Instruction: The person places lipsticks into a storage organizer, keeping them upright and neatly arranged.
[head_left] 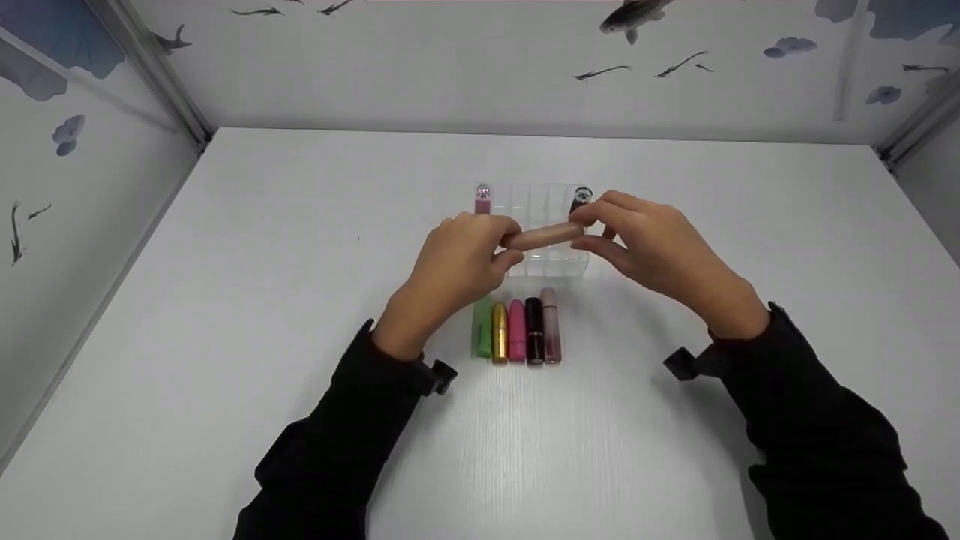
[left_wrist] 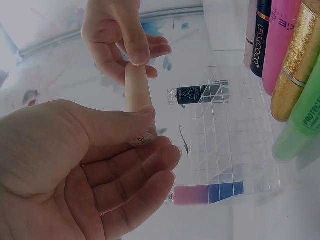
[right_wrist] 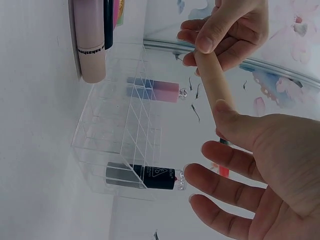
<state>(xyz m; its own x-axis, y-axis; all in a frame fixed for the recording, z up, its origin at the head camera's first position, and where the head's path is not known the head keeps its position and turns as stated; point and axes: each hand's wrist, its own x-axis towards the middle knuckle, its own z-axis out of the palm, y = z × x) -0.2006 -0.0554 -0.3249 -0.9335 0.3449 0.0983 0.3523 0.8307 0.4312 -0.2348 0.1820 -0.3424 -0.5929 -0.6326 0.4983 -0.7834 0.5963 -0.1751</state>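
Note:
A beige lipstick tube [head_left: 546, 235] is held slantwise above a clear compartment organizer [head_left: 551, 268]. My left hand [head_left: 461, 255] pinches one end of it between thumb and fingers. In the left wrist view that end of the tube [left_wrist: 137, 92] carries a small round label. The other end is pinched by my right hand [head_left: 660, 240], whose remaining fingers are spread in the right wrist view. Inside the organizer, a pink and blue tube [right_wrist: 165, 92] stands at the left end and a black lipstick [right_wrist: 159, 178] with a clear ornate top at the right end.
Side by side on the white table, in front of the organizer, lie a green tube [head_left: 482, 330], a gold glittery tube [head_left: 500, 334], a pink tube [head_left: 517, 330], a black tube [head_left: 534, 330] and a pale mauve tube [head_left: 551, 326]. Patterned panels [head_left: 450, 82] enclose the table.

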